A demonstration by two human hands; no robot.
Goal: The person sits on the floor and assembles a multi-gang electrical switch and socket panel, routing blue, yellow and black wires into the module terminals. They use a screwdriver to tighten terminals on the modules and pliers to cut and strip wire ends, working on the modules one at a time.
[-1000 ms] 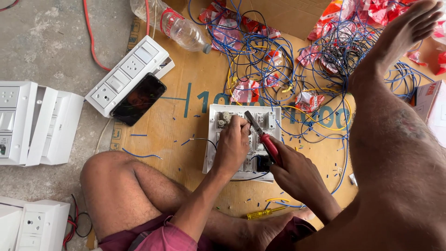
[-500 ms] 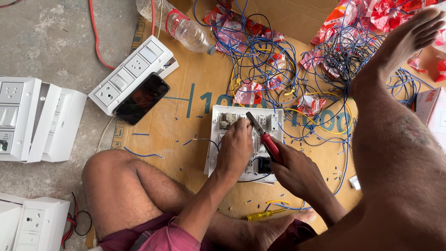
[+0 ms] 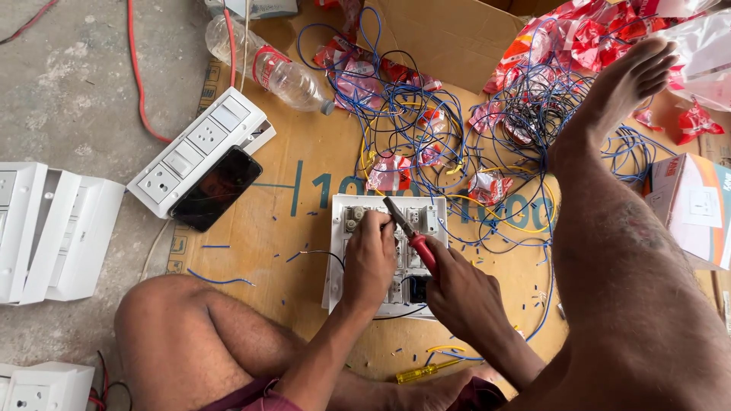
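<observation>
Switchboard (image 3: 384, 255) lies centre frame on cardboard sheet (image 3: 304, 152), unmoved since a second ago. Your left hand (image 3: 371, 255) stays pressed on it, fingers curled; right hand (image 3: 461, 293) clenches red-handled screwdriver (image 3: 411, 234), tip barely shifted: same terminal still being worked.

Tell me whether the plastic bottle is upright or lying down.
Lying down: the plastic bottle rests on its side on the cardboard, cap toward the wires.

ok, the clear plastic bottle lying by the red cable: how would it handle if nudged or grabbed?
The clear plastic bottle lies on its side on the cardboard sheet, so a nudge would probably roll it. It looks nearly empty, so likely light, and the thin walls may dent under a firm grip. The smooth surface could be a little slippery.
</observation>
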